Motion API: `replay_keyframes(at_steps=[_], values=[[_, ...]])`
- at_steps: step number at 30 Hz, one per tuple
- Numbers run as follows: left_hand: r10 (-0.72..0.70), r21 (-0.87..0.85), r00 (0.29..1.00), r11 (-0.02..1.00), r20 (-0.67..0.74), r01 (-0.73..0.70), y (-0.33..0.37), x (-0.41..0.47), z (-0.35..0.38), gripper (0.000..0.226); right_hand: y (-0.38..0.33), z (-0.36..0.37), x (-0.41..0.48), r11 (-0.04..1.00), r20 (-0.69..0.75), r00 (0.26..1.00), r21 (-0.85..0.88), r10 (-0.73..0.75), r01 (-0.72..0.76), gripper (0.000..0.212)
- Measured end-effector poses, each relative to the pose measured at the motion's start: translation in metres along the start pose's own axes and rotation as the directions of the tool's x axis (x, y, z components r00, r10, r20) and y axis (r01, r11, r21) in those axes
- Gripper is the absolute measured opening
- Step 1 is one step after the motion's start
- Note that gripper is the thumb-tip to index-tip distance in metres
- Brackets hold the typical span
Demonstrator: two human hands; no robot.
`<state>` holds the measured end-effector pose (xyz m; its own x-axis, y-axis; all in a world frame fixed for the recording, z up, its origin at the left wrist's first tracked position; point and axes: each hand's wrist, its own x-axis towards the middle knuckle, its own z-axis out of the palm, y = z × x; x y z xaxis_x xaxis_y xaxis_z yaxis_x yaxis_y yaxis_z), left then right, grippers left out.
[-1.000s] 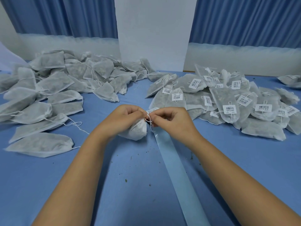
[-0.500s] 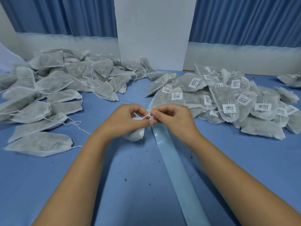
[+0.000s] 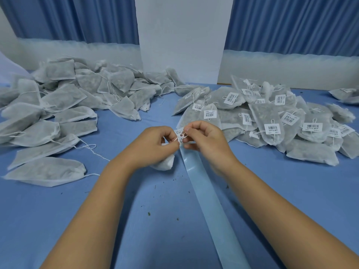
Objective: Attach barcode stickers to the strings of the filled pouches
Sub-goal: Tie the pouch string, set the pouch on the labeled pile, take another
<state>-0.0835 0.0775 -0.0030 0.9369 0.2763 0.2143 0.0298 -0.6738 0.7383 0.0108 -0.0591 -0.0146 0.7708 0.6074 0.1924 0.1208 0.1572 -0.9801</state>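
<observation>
White nonwoven fabric is bunching beneath the left hand, where one filled pouch is sitting with its lower end seemingly resting on the blue desk, a little toward 12 o'clock from centre. The left grip is pinching the pouch's string between thumb and forefinger. The right hand, meeting it from 1 o'clock, is pinching a barcode sticker and appears to be folding it over that string, though the fold itself is too small to make out. A pale backing strip is running from under the hands toward 5 o'clock. Untagged pouches are lying heaped at 10 o'clock, tagged pouches at 2 o'clock.

Several risks are showing themselves here. The sticker is small and the string is thin and slack, so the adhesive halves could be closing crooked and leaving glue exposed. They could also close beside the string rather than over it, and the tag would then slip free. The string is looping between the fingers, so a second strand may be getting trapped in the fold. Glue could also be catching a fingertip or the pouch fabric. Leaf crumbs are lying scattered on the desk and would foul the adhesive if the sticker dips down.
</observation>
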Motion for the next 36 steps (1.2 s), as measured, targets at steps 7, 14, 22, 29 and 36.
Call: replay_keyframes(at_steps=[7, 14, 22, 29, 36], values=[[0.080, 0.092, 0.997, 0.993, -0.014, -0.078, 0.002, 0.001, 0.007, 0.021, -0.005, 0.001, -0.001, 0.993, -0.070, 0.994, 0.077, 0.089, -0.084, 0.009], [0.093, 0.199, 0.994, 0.977, -0.051, -0.081, 0.004, 0.003, 0.013, 0.025, 0.002, 0.000, -0.001, 0.993, -0.114, 0.993, -0.108, 0.032, -0.045, 0.011], [0.174, 0.251, 0.985, 0.952, 0.022, -0.173, 0.006, 0.002, 0.020, 0.017, 0.010, -0.005, 0.002, 0.977, -0.184, 0.978, -0.204, -0.099, 0.060, 0.014], [0.197, 0.207, 0.980, 0.960, -0.018, -0.189, 0.005, 0.001, 0.019, 0.012, 0.008, -0.008, 0.005, 0.982, -0.207, 0.970, -0.163, -0.128, 0.095, 0.018], [0.122, 0.055, 0.992, 0.991, 0.008, -0.123, 0.003, 0.001, 0.013, 0.011, 0.005, -0.012, 0.007, 0.970, -0.216, 0.957, -0.187, -0.195, 0.156, 0.017]])
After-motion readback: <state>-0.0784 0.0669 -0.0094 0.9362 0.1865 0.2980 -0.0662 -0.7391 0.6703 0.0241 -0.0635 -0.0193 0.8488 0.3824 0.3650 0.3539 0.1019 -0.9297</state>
